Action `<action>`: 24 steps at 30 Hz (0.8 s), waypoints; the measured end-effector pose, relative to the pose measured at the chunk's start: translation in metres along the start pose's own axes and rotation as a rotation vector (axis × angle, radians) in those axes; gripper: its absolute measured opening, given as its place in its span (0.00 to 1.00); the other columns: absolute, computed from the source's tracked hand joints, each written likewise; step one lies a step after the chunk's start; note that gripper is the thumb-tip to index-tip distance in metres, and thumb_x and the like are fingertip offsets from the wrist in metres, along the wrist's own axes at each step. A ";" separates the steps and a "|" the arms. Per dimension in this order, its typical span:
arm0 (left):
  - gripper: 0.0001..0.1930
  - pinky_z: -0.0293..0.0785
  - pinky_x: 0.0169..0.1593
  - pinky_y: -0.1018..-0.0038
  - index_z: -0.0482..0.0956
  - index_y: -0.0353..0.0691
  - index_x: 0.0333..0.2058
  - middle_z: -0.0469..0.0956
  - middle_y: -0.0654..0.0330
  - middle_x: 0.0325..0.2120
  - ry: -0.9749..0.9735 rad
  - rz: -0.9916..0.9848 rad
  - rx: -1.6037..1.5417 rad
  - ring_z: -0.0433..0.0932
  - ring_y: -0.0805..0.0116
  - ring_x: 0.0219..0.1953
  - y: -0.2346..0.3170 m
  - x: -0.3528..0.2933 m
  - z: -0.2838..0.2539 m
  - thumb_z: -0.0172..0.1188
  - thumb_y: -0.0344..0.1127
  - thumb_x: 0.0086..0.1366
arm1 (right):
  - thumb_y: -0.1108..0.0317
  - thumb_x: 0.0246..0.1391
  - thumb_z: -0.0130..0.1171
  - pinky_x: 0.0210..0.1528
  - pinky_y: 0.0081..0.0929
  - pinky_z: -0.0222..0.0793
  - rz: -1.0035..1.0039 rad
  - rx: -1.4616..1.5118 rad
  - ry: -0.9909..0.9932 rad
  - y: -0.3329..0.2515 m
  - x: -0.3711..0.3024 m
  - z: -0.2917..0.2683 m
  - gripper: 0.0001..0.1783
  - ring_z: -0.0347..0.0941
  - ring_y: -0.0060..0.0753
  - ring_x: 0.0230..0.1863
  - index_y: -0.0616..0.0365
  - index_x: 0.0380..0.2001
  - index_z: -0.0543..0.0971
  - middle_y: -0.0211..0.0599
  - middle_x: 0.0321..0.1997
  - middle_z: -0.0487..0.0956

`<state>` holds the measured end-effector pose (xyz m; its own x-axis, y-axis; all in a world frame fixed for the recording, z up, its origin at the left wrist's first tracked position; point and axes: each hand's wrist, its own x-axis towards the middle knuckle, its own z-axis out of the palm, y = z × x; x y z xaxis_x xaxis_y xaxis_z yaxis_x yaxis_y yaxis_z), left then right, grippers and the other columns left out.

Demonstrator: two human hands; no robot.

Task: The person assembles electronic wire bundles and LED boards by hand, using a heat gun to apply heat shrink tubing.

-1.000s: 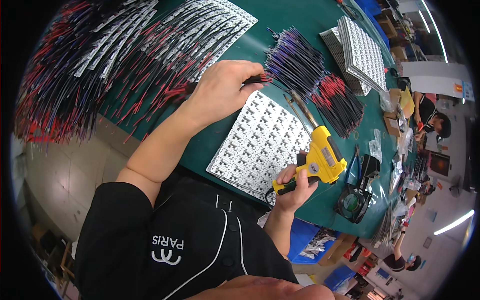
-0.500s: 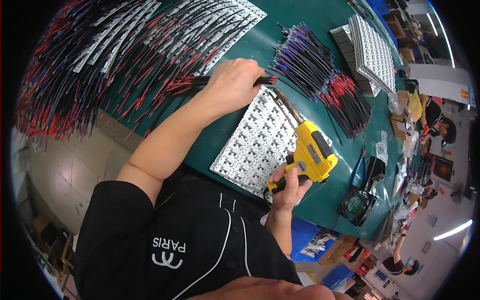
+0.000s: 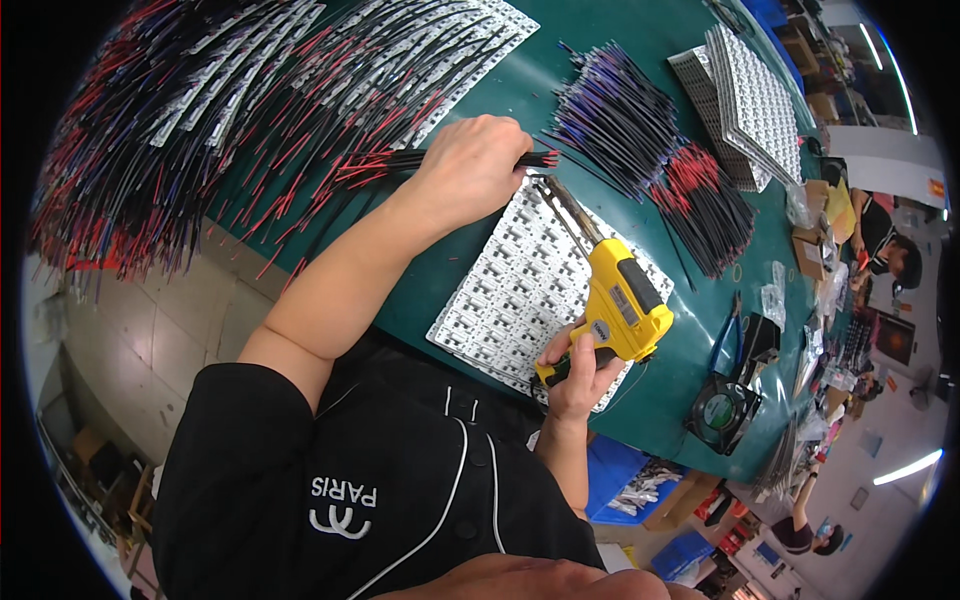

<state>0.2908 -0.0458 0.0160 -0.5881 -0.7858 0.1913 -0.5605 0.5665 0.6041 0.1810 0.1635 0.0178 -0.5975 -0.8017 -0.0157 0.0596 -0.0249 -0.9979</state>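
My left hand (image 3: 474, 165) is closed around a bundle of black wires with red ends (image 3: 398, 160), whose tips stick out past my fingers. Below it lies a white panel of small circuit boards (image 3: 490, 300) on the green table. In my right hand (image 3: 582, 376) is a yellow soldering gun (image 3: 622, 300), gripped by its handle over the panel's right side. Its metal tip points at the panel's far corner, just below the wire ends. Whether the tip touches the panel I cannot tell.
Wired panels (image 3: 440, 50) spread across the far left. Right of them lie a purple-black wire pile (image 3: 615, 115), a red-black wire pile (image 3: 700, 205) and stacked white panels (image 3: 755, 105). Pliers (image 3: 728, 330) and a black fan (image 3: 722, 412) are at the right. Two people work farther off.
The soldering gun's tip has shifted slightly toward my left hand and the panel's far corner. The whole view has moved a little; both grips stay the same.
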 end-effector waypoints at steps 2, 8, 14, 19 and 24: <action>0.07 0.70 0.37 0.61 0.79 0.35 0.29 0.75 0.53 0.26 0.003 0.001 0.002 0.75 0.51 0.33 0.000 0.000 0.000 0.60 0.31 0.51 | 0.70 0.54 0.46 0.17 0.20 0.65 0.008 -0.009 -0.016 -0.001 0.000 -0.002 0.14 0.63 0.23 0.15 0.69 0.41 0.63 0.39 0.21 0.67; 0.08 0.69 0.37 0.61 0.79 0.35 0.29 0.75 0.53 0.26 -0.009 -0.011 -0.005 0.75 0.51 0.33 0.000 0.000 -0.002 0.61 0.31 0.50 | 0.71 0.54 0.46 0.16 0.21 0.66 -0.018 -0.093 -0.113 -0.005 -0.001 -0.003 0.16 0.65 0.23 0.17 0.71 0.43 0.63 0.44 0.29 0.71; 0.08 0.70 0.37 0.62 0.79 0.35 0.30 0.75 0.53 0.27 -0.032 -0.001 -0.043 0.75 0.51 0.34 -0.003 0.002 -0.003 0.62 0.30 0.51 | 0.74 0.53 0.48 0.17 0.20 0.67 -0.053 0.172 0.003 0.000 -0.003 -0.008 0.24 0.68 0.26 0.17 0.70 0.53 0.60 0.56 0.46 0.71; 0.08 0.70 0.38 0.63 0.79 0.35 0.31 0.76 0.53 0.27 -0.011 0.065 -0.097 0.75 0.52 0.34 -0.015 0.008 -0.001 0.63 0.30 0.50 | 0.69 0.53 0.48 0.17 0.20 0.65 0.004 0.138 0.005 0.004 -0.006 -0.008 0.20 0.65 0.25 0.15 0.70 0.46 0.63 0.45 0.28 0.69; 0.10 0.70 0.38 0.64 0.79 0.35 0.32 0.77 0.53 0.29 -0.128 0.029 -0.155 0.75 0.52 0.35 -0.017 0.014 -0.005 0.64 0.30 0.49 | 0.71 0.53 0.48 0.18 0.21 0.67 -0.006 0.121 -0.104 0.012 -0.008 -0.017 0.16 0.67 0.24 0.17 0.67 0.44 0.64 0.41 0.29 0.69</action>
<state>0.2950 -0.0677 0.0121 -0.6776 -0.7262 0.1161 -0.4517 0.5356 0.7135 0.1725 0.1796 0.0051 -0.5121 -0.8589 0.0029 0.1561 -0.0964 -0.9830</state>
